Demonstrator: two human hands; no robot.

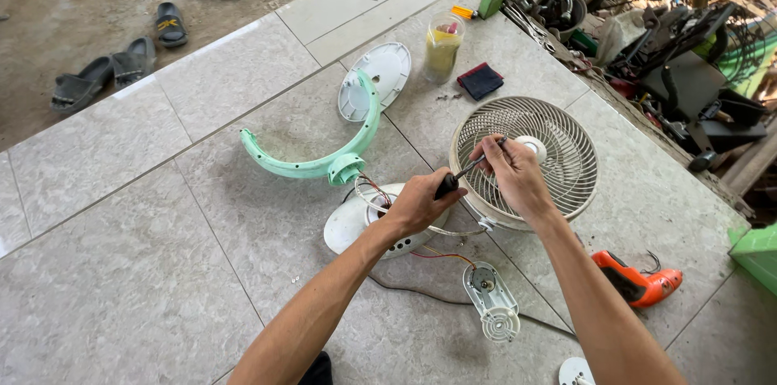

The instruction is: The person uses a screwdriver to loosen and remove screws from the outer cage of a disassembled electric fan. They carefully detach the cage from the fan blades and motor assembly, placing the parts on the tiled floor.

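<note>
Fan grille [558, 160]: it lies flat on the tiles directly beneath your right hand [515, 177], whose fingers pinch the screwdriver [463, 174] shaft near the hub. Your left hand [417, 205] is clenched around its black handle, just beside the white motor housing [353, 223]. Keep the shaft in line with the fastener and press firmly while turning.

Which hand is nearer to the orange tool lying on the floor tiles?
Right. The right hand is over the fan grille, above-left of the orange tool; the left hand is farther left.
</note>
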